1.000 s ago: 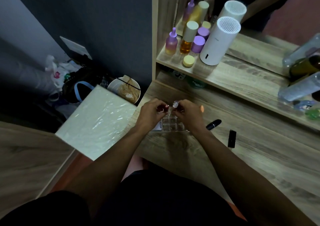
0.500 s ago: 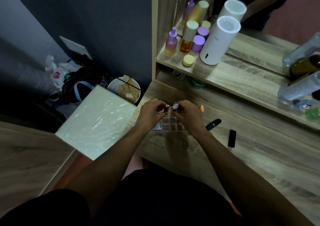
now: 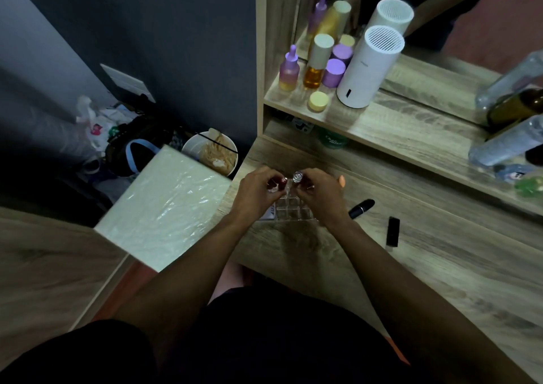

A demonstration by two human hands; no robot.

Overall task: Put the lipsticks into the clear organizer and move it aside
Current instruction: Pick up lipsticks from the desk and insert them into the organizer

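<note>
A clear gridded organizer point(image 3: 292, 211) sits on the wooden desk between my two hands. My left hand point(image 3: 255, 191) pinches a dark red lipstick point(image 3: 282, 181) upright over the organizer's far left cells. My right hand point(image 3: 316, 192) holds a silver-topped lipstick point(image 3: 297, 176) upright right beside it. Two black lipsticks lie on the desk to the right: a rounded one point(image 3: 361, 208) and a square one point(image 3: 393, 231). A small orange item point(image 3: 341, 180) lies just beyond my right hand.
A shelf above the desk holds purple and amber bottles point(image 3: 316, 63) and a white cylinder point(image 3: 368, 69); clear bottles point(image 3: 505, 145) lie at its right end. A white wrapped box point(image 3: 164, 204) and a bin point(image 3: 210, 153) stand left of the desk edge.
Both hands stay over the organizer with the lipsticks in them; almost nothing has moved.
</note>
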